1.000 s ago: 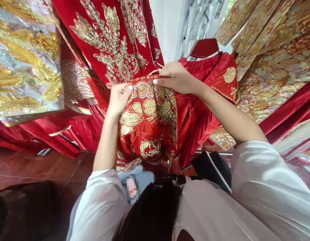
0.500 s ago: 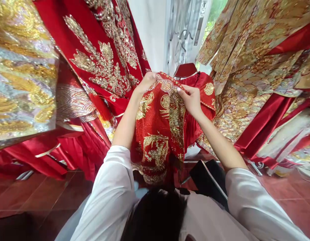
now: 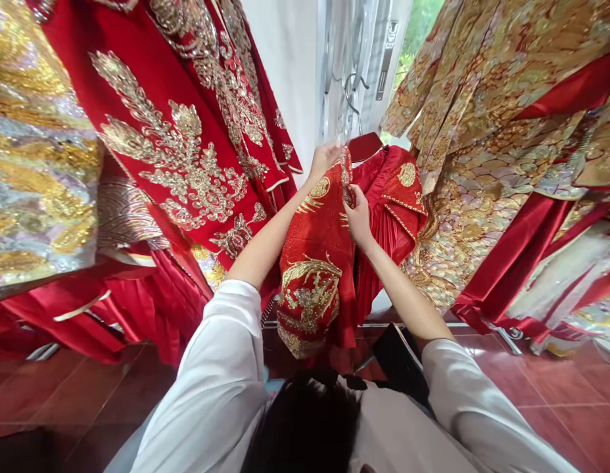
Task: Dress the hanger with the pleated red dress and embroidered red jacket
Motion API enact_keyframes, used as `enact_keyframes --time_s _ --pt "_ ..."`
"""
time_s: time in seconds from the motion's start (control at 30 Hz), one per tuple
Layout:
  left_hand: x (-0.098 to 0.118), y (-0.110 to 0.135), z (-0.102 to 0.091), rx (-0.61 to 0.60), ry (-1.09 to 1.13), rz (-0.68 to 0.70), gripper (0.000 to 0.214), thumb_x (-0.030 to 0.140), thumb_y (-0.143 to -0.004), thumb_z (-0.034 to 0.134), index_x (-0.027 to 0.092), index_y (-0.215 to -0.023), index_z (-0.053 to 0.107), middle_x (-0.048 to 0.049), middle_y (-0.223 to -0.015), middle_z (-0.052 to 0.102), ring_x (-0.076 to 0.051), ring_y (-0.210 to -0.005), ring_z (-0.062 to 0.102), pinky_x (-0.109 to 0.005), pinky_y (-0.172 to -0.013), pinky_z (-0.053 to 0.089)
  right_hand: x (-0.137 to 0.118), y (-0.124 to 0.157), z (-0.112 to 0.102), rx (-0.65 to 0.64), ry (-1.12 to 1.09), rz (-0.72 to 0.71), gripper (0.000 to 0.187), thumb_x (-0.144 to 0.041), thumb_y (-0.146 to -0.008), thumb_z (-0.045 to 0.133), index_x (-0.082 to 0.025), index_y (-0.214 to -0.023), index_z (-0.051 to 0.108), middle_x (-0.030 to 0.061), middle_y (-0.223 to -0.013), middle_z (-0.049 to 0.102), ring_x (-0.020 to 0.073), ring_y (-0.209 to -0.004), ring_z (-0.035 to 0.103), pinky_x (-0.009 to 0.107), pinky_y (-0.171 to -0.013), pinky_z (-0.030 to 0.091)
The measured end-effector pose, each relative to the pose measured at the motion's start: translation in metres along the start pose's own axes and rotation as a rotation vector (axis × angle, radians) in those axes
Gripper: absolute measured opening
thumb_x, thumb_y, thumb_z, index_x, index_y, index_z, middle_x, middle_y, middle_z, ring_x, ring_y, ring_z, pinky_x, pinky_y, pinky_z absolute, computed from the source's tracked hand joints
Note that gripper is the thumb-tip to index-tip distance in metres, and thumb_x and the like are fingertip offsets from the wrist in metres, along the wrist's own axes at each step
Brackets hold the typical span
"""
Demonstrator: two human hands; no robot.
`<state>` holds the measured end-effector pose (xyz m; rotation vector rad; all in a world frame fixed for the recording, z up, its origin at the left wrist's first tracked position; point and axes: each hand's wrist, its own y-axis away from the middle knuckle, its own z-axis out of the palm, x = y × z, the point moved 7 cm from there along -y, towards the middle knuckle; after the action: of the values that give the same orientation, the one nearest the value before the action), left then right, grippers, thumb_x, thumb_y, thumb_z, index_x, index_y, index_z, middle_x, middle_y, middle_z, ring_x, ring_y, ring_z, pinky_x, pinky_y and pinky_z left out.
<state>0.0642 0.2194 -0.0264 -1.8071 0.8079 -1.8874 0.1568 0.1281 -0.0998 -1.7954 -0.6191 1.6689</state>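
Observation:
A red garment (image 3: 312, 243) with gold embroidery hangs in front of me, its hem reaching down above the floor. My left hand (image 3: 327, 159) grips its upper edge near the collar, fingers closed. Lower and to the right, my right hand (image 3: 358, 217) pinches the embroidered border, which is folded over between the two hands. Behind it, a dark red hanger (image 3: 364, 146) with a metal hook carries a pleated red piece (image 3: 391, 226) with a gold-patterned, beaded flap. Part of the border is hidden by my fingers.
A red jacket (image 3: 187, 131) with gold sequin embroidery hangs at left beside a gold sequined garment (image 3: 39, 164). Gold patterned robes (image 3: 482, 144) hang at right. A white metal rack (image 3: 354, 59) stands behind. Below lie a black item (image 3: 401, 361) and red floor tiles (image 3: 571, 394).
My left hand has moved right, towards the hanger, and my right hand slightly down and left. The red garment's top has been folded inward, showing more of the pleated piece behind.

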Motion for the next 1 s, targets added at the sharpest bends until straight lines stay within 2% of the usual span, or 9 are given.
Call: enact_keyframes --time_s 0.1,0.27,0.43,0.53,0.63,0.73,0.83,0.9,1.0 --pt "0.011 0.012 0.000 -0.007 -0.205 0.029 0.043 0.043 -0.094 0.049 0.018 -0.059 0.042 0.0018 -0.058 0.038 -0.012 -0.060 0.049 -0.022 -0.061 0.041 0.004 0.003 0.000 0.047 -0.011 0.012 0.032 -0.049 -0.081 0.056 -0.020 -0.094 0.049 0.0071 -0.097 0.062 0.0194 -0.093 0.060 0.038 -0.093 0.048" --pt "0.045 0.042 -0.031 -0.037 -0.801 -0.085 0.047 0.054 -0.086 0.054 0.017 -0.059 0.046 -0.0005 -0.054 0.039 -0.017 -0.068 0.052 -0.025 -0.067 0.041 0.002 0.009 0.003 0.088 -0.002 0.014 0.026 -0.040 -0.080 0.058 -0.020 -0.093 0.049 0.0064 -0.095 0.063 0.0192 -0.093 0.059 0.036 -0.092 0.048" --pt "0.052 0.057 -0.022 -0.335 -0.700 -0.429 0.055 0.056 -0.093 0.036 0.012 -0.068 0.056 -0.0020 -0.054 0.045 -0.015 -0.062 0.054 -0.027 -0.063 0.042 0.004 0.007 0.013 0.109 0.046 0.015 0.022 -0.037 -0.081 0.058 -0.020 -0.091 0.048 0.0041 -0.090 0.063 0.0180 -0.085 0.059 0.032 -0.082 0.049" --pt "0.056 0.052 -0.017 -0.298 -0.744 -0.514 0.043 0.050 -0.090 0.045 0.011 -0.081 0.062 -0.0015 -0.058 0.049 -0.017 -0.067 0.059 -0.025 -0.064 0.042 0.003 0.008 0.020 0.090 0.080 -0.005 0.019 -0.034 -0.082 0.057 -0.020 -0.091 0.048 0.0035 -0.086 0.062 0.0171 -0.079 0.059 0.031 -0.077 0.049" --pt "0.057 0.048 -0.013 -0.266 -0.769 -0.548 0.027 0.033 -0.083 0.058 0.007 -0.084 0.062 -0.0014 -0.061 0.051 -0.015 -0.066 0.058 -0.024 -0.064 0.042 -0.013 0.002 0.021 -0.063 0.193 -0.073 0.015 -0.033 -0.083 0.056 -0.020 -0.086 0.049 0.0022 -0.080 0.060 0.0162 -0.072 0.056 0.031 -0.073 0.047" --pt "0.056 0.051 -0.010 -0.252 -0.690 -0.574 0.012 0.016 -0.077 0.059 0.004 -0.082 0.060 -0.0014 -0.060 0.051 -0.012 -0.059 0.054 -0.023 -0.061 0.042 -0.033 -0.023 -0.008 -0.137 0.452 -0.140 0.021 -0.040 -0.085 0.055 -0.020 -0.078 0.053 0.0034 -0.078 0.060 0.0171 -0.074 0.054 0.033 -0.075 0.045" --pt "0.056 0.054 -0.012 -0.219 -0.623 -0.594 0.011 0.008 -0.073 0.055 0.004 -0.082 0.060 -0.0012 -0.059 0.052 -0.010 -0.056 0.052 -0.022 -0.059 0.043 -0.044 -0.067 -0.072 0.068 0.643 -0.173 0.026 -0.043 -0.088 0.050 -0.020 -0.077 0.056 0.0079 -0.083 0.061 0.0209 -0.088 0.052 0.036 -0.079 0.042" --pt "0.056 0.052 -0.012 -0.228 -0.595 -0.612 0.011 0.005 -0.070 0.055 0.005 -0.079 0.059 -0.0009 -0.057 0.052 -0.011 -0.057 0.054 -0.023 -0.060 0.044 -0.035 -0.096 -0.104 0.108 0.739 -0.094 0.029 -0.038 -0.090 0.044 -0.019 -0.071 0.054 0.0079 -0.075 0.059 0.0218 -0.087 0.053 0.038 -0.079 0.042" --pt "0.056 0.036 -0.010 -0.250 -0.578 -0.591 0.009 0.004 -0.065 0.059 0.007 -0.073 0.059 -0.0012 -0.056 0.051 -0.014 -0.060 0.057 -0.026 -0.062 0.046 -0.016 -0.120 -0.125 0.032 0.815 0.038 0.036 -0.032 -0.090 0.042 -0.018 -0.057 0.048 0.0058 -0.062 0.053 0.0207 -0.077 0.055 0.038 -0.077 0.043"
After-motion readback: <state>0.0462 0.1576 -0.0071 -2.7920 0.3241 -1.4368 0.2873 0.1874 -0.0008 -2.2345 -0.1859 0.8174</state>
